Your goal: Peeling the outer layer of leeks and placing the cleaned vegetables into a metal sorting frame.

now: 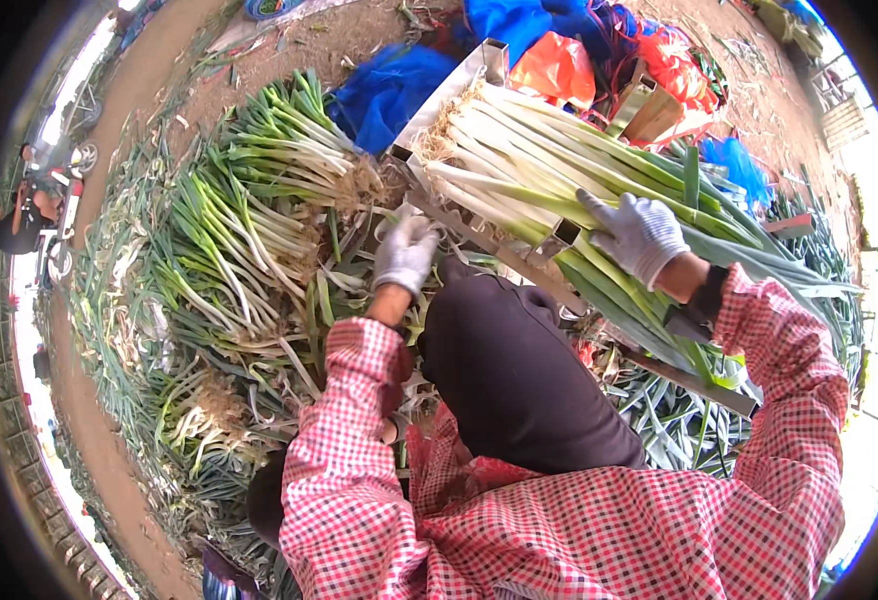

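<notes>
A thick bundle of leeks [529, 150] lies in a metal frame [449, 95], its white stems and roots at the upper left, green leaves trailing to the lower right. My right hand [642, 238], in a pale glove, rests open on the leeks, its fingers stretched over the green part. Left of the frame, my left hand [406, 255], also gloved, is close to the frame's lower rail with its fingers partly spread. Pale scraps show at its fingertips; I see no leek in its grip. Beside it lies a pile of loose leeks [249, 235], roots toward the hand.
Blue netting [384, 95] and orange-red plastic bags [554, 70] lie beyond the frame. Leaf trimmings [119, 300] cover the ground at left. My bent knee [499, 350] stands beside the frame. A parked two-wheeler [59, 205] is at the far left.
</notes>
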{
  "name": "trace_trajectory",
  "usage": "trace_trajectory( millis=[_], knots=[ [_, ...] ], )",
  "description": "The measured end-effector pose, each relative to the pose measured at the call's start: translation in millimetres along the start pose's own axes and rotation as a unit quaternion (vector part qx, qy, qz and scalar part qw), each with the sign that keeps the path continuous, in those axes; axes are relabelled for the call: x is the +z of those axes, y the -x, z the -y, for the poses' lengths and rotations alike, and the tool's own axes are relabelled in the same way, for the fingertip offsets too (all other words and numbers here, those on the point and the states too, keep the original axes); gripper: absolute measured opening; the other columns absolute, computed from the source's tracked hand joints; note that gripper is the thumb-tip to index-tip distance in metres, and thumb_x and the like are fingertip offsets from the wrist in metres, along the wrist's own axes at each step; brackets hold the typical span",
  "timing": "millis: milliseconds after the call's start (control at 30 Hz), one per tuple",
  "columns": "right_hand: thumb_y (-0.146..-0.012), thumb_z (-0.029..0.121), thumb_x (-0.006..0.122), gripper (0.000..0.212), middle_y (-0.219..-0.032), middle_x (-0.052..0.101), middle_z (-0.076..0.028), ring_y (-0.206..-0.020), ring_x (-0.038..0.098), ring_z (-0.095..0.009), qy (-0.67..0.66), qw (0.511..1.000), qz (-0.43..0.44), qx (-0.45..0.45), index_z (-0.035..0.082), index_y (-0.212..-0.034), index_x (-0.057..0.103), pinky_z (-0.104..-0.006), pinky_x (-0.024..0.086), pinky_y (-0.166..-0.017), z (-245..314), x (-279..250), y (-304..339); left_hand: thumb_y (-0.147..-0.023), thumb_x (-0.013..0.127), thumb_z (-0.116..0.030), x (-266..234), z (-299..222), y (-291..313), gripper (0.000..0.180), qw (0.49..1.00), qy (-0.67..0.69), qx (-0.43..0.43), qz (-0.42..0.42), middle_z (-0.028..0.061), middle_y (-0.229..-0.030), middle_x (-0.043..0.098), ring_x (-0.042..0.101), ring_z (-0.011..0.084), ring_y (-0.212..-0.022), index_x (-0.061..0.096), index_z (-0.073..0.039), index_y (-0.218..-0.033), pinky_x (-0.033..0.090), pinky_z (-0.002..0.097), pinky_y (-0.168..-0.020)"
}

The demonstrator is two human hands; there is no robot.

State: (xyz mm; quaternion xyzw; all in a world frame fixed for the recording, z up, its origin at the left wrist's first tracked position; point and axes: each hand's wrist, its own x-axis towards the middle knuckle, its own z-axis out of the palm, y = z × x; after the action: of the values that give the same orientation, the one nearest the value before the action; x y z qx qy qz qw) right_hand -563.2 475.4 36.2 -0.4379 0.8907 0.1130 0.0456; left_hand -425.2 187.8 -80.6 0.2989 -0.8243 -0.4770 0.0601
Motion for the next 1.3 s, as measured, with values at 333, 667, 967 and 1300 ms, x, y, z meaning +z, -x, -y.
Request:
trace_trajectory(
  millis=[333, 667, 967, 1300],
  knots=[
    [-0.082, 0.024, 0.055, 0.021, -0.075, 0.056, -0.019, -0.064, 0.063, -0.032, -0.087, 0.988, 0.124, 0.027, 0.007, -0.078, 0.065, -0.0421, 0.049, -0.054, 43, 5, -8, -0.088, 0.057, -0.028, 62, -12, -67, 0.019, 0.896, 0.358, -0.262, -0.006, 0.0025, -0.072, 0.059, 0.055, 0.0127, -0.052, 0.056, -0.01, -0.084, 0.042, 0.0245, -0.039],
    [-0.077, 0.031, 0.057, 0.066, -0.064, 0.059, -0.018, -0.058, 0.06, -0.035, -0.166, 0.95, 0.264, -0.009, 0.011, -0.133, 0.027, -0.0427, 0.048, -0.055, 20, 13, -11, -0.074, 0.072, -0.02, 62, -42, -70, 0.032, 0.863, 0.354, -0.309, -0.188, 0.0089, -0.077, 0.061, 0.053, 0.0149, -0.05, 0.061, 0.005, -0.09, 0.044, 0.0259, -0.038],
    [-0.085, 0.035, 0.051, 0.044, -0.069, 0.057, -0.012, -0.051, 0.058, -0.03, 0.025, 0.984, 0.162, -0.071, 0.01, -0.12, 0.042, -0.0418, 0.047, -0.046, 9, 79, 48, -0.076, 0.068, -0.023, 82, -35, -96, 0.033, 0.894, 0.23, -0.35, -0.16, 0.0094, -0.073, 0.061, 0.056, 0.0156, -0.052, 0.061, 0.006, -0.089, 0.045, 0.0263, -0.04],
    [-0.079, 0.04, 0.052, 0.038, -0.104, 0.058, -0.013, -0.099, 0.053, -0.033, -0.156, 0.979, 0.101, -0.078, 0.013, -0.103, 0.062, -0.0436, 0.04, -0.084, 20, 73, 10, -0.071, 0.068, -0.028, 112, -21, -92, 0.042, 0.909, 0.162, -0.325, -0.203, 0.0186, -0.088, 0.062, 0.06, 0.0274, -0.077, 0.06, 0.005, -0.094, 0.048, 0.0337, -0.066]
  ],
)
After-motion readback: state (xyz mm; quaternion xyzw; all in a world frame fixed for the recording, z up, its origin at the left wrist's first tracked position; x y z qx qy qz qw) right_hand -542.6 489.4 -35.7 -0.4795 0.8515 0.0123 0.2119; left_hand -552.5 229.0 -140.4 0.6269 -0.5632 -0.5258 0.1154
